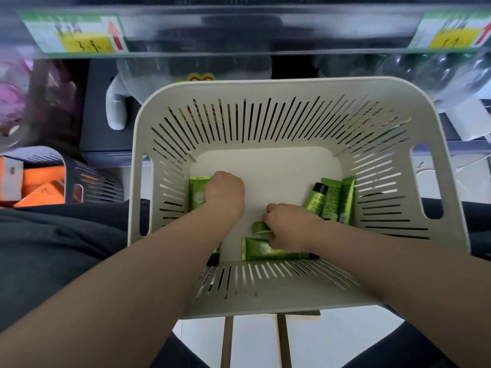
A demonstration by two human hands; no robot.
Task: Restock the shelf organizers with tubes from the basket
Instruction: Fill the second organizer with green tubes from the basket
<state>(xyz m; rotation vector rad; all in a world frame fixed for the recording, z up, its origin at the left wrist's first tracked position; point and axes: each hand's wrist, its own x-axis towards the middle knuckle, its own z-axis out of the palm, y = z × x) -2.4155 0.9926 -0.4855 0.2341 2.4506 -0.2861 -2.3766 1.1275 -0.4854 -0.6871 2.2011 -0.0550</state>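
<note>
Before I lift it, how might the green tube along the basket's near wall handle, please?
The green tube looks small, so probably light. Its flat crimped end suggests it won't roll far. The glossy skin may be slippery and squashy.

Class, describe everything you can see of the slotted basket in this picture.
The basket is off-white, plastic-looking, a rounded rectangle, upright. Its sloping walls have narrow slots, its floor is solid, and each side wall has a handle opening. On its floor green tubes lie by the left, right and near walls. The left hand grips one tube there; the right hand pinches another.
</note>
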